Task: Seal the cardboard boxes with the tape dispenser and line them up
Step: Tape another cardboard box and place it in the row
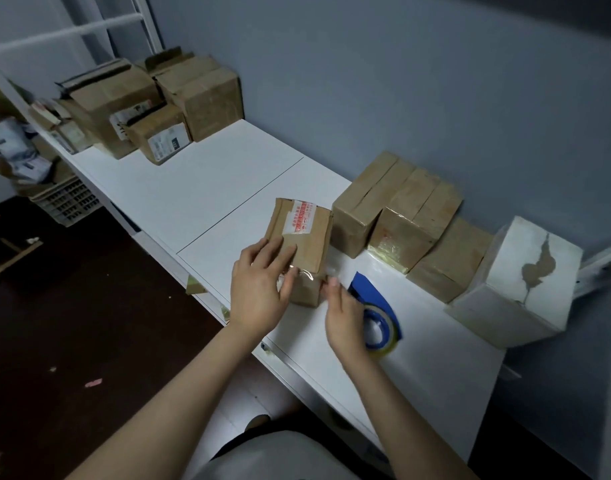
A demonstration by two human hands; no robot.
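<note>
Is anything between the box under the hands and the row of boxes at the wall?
Nothing visible. Only bare table lies between the small cardboard box and the row of taped boxes; the blue tape dispenser is to the side.

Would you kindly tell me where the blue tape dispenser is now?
In the head view the blue tape dispenser lies on the table, partly hidden by the right hand, just right of the box under the left hand.
</note>
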